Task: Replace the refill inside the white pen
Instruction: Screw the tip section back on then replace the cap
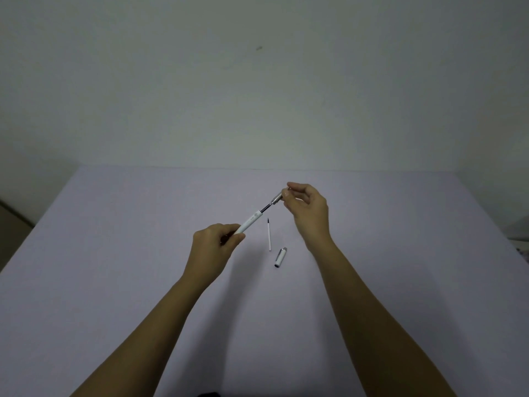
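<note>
Here the left hand (213, 247) grips the lower end of a slim white plastic pen barrel (248, 223), thumb and fingers closed around it, holding it above a pale lilac tabletop (114, 253). The barrel slants up and to the right. From its open upper end a thin dark refill (266, 209) sticks out, so part of the refill is inside the barrel and part is exposed. The far end of that dark refill enters a short silver metal tip section (277, 198), which the right hand (307, 209) pinches between thumb and forefinger; the other fingers of that hand are loosely curled. The tip section is apart from the barrel, joined to it only by the refill.

On the tabletop, between the two forearms, lies a second refill, a thin white tube with a dark tip (269, 234), pointing away from the person. Just beside it, nearer the right wrist, lies a white pen cap with a silver end (280, 257), its dark opening turned toward the person. Neither lying piece touches the other or either hand.
</note>
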Demonstrator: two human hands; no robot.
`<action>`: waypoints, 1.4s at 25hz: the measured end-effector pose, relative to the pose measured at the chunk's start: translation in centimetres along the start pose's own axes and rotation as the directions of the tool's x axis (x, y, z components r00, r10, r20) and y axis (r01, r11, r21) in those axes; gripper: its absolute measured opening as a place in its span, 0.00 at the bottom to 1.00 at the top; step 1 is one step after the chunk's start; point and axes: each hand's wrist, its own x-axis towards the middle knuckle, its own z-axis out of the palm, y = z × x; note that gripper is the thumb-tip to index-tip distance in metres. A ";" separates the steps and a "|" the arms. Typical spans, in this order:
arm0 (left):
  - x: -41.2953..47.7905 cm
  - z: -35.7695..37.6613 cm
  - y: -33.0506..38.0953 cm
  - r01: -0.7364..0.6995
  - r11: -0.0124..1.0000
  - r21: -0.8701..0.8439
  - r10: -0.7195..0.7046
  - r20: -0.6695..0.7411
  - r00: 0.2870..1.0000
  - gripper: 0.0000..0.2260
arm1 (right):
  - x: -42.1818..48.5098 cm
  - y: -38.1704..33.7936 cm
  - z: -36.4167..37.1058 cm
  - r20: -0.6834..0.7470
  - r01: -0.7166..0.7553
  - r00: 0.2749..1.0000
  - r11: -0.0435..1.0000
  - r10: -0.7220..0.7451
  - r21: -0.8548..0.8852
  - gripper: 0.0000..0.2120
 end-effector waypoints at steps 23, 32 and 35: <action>1.2 -1.5 -0.1 -0.117 0.990 0.081 0.113 0.059 0.992 0.08 | -1.0 -0.3 -0.8 0.289 0.171 0.951 0.966 -0.110 -0.195 0.06; 2.1 -3.1 -0.3 -0.226 0.973 0.035 0.220 0.133 0.966 0.07 | -1.4 -0.9 -2.2 0.371 0.287 0.913 0.913 -0.169 -0.289 0.04; 2.0 -3.0 -0.2 -0.233 0.972 0.022 0.227 0.141 0.964 0.08 | -1.3 -0.7 -2.0 0.346 0.353 0.914 0.833 -0.211 -0.426 0.06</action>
